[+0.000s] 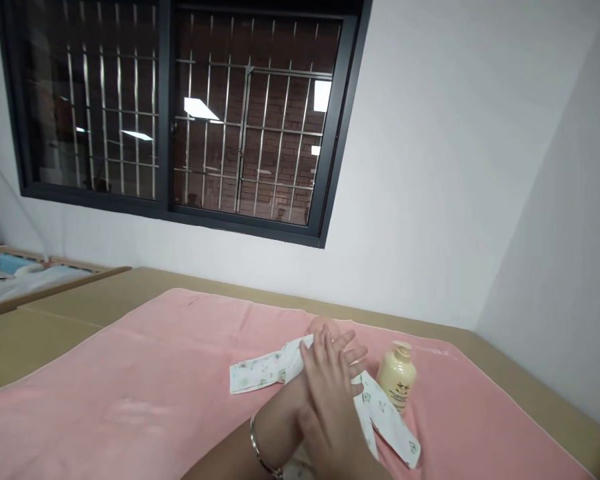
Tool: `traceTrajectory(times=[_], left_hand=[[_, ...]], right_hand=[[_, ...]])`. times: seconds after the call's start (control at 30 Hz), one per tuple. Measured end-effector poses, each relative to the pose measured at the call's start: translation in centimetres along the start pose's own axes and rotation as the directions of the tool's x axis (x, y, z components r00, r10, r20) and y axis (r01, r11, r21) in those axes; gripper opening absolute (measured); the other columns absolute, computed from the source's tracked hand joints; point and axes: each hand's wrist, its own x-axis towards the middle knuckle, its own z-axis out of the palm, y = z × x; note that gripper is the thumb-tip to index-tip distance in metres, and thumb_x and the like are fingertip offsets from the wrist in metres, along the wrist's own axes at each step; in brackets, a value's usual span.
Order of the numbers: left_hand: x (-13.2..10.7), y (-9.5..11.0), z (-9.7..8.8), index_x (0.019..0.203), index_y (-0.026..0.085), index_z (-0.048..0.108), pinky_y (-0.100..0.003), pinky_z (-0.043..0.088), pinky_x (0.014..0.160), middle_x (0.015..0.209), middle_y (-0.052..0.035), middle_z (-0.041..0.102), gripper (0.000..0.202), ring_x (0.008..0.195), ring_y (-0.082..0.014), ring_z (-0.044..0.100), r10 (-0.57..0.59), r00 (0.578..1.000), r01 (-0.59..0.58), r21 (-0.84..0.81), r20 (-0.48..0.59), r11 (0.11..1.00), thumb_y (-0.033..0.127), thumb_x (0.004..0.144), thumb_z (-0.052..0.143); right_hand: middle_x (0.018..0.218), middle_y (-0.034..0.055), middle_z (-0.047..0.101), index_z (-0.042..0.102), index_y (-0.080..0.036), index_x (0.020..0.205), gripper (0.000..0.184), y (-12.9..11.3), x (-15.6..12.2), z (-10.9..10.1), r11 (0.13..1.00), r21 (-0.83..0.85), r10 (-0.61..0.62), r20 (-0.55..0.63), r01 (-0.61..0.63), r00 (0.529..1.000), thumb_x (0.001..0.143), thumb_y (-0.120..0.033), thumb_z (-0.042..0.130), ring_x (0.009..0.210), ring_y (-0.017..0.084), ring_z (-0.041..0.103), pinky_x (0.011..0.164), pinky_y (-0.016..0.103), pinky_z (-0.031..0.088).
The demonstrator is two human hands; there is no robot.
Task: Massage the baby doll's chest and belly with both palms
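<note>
My two hands are pressed palm to palm above a baby doll. My right hand lies on top, its fingers stretched out and pointing up and to the left. My left hand is beneath it with only the straight fingertips showing; a thin bracelet sits on that wrist. Neither hand holds anything. The doll lies on a pink towel in white printed clothes, one sleeve stretched left and the legs to the right. My hands hide the doll's body.
A pale yellow pump bottle stands on the towel just right of the doll. The towel covers a tan surface set against a white wall under a barred dark window. A wooden-edged cot is at far left.
</note>
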Motion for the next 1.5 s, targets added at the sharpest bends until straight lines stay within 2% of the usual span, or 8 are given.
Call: traceTrajectory(times=[0.2,0.4,0.53,0.7,0.87,1.0,1.1,1.5], left_hand=[[-1.6,3.0,0.9,0.145,0.021,0.039,-0.051,0.014,0.12,0.154,-0.0064,0.034,0.071,0.146,-0.0286,0.018,-0.087,0.974,0.109,-0.098,0.208,0.989,0.064,0.091,0.028],[-2.5,1.7,0.9,0.147,0.028,0.035,-0.039,0.007,0.123,0.156,0.0007,0.029,0.063,0.148,-0.018,0.012,0.198,0.979,-0.2,0.039,0.052,0.979,0.062,0.095,0.024],[-3.9,-0.9,2.0,0.147,0.027,0.035,-0.036,0.008,0.123,0.158,0.0001,0.024,0.066,0.148,-0.0196,0.009,0.219,0.974,-0.226,0.132,0.063,0.965,0.063,0.092,0.037],[-3.2,0.1,1.2,0.144,0.026,0.041,-0.036,0.022,0.12,0.156,-0.0034,0.03,0.061,0.145,-0.0216,0.022,0.36,0.927,-0.373,0.145,0.105,0.917,0.058,0.092,0.041],[2.5,0.4,-4.3,0.125,0.017,0.057,-0.035,0.034,0.111,0.138,-0.0117,0.054,0.044,0.131,-0.0237,0.046,0.421,0.881,-0.194,0.645,-0.218,0.74,0.038,0.089,0.046],[5.1,-3.0,-9.3,0.12,0.013,0.061,-0.048,0.021,0.116,0.136,-0.0155,0.055,0.047,0.134,-0.029,0.041,0.299,0.911,0.247,0.957,-0.284,0.155,0.039,0.091,0.035],[5.2,-5.1,-11.9,0.139,0.013,0.045,-0.054,0.005,0.117,0.152,-0.0163,0.034,0.062,0.145,-0.0298,0.021,0.246,0.931,0.304,0.947,-0.271,-0.105,0.049,0.092,0.028],[6.6,-6.2,-12.8,0.146,0.003,0.032,-0.05,0.001,0.119,0.157,-0.0167,0.021,0.064,0.148,-0.0259,0.008,0.147,0.974,0.197,0.964,-0.172,-0.18,0.028,0.088,0.025]], right_hand=[[0.161,0.0026,0.004,0.006,-0.028,0.154,0.056,3.6,1.7,-1.5,0.983,-0.095,0.127,-0.263,-0.156,0.956,0.101,-0.041,0.018,0.147,0.026,0.006,0.117,0.06,0.004],[0.158,0.0029,0.022,0.0,-0.021,0.155,0.063,-1.1,-0.4,-0.1,0.878,-0.457,-0.009,-0.312,-0.142,0.95,0.099,-0.049,0.009,0.147,0.02,0.013,0.117,0.042,0.025],[0.161,-0.0017,0.007,0.009,-0.026,0.154,0.056,0.5,-0.3,-1.7,0.987,0.092,0.154,-0.27,-0.133,0.951,0.1,-0.04,0.004,0.147,0.018,0.011,0.116,0.041,0.028],[0.16,0.0016,0.016,0.016,-0.024,0.153,0.059,5.5,1.3,-0.5,0.848,0.421,0.44,-0.222,-0.321,0.87,0.099,-0.045,0.025,0.147,0.019,0.012,0.119,0.041,0.019],[0.141,0.0163,0.048,0.046,-0.01,0.138,0.053,8.5,1.5,4.1,0.79,0.006,0.61,0.089,-0.613,0.787,0.092,-0.035,0.036,0.135,0.029,0.039,0.11,0.044,0.032],[0.149,0.0206,0.035,0.04,-0.002,0.141,0.065,10.2,1.1,5.9,0.737,-0.299,0.657,0.108,-0.605,0.746,0.09,-0.042,0.038,0.141,0.034,0.027,0.115,0.047,0.017],[0.155,0.0198,0.023,0.029,-0.004,0.148,0.078,11.2,0.8,5.9,0.731,-0.345,0.665,0.16,-0.589,0.73,0.089,-0.053,0.038,0.144,0.035,0.016,0.116,0.05,0.012],[0.149,0.0146,0.039,0.033,-0.009,0.147,0.067,11.9,0.4,5.6,0.84,-0.262,0.534,0.245,-0.474,0.809,0.09,-0.044,0.037,0.141,0.028,0.03,0.116,0.043,0.014]])
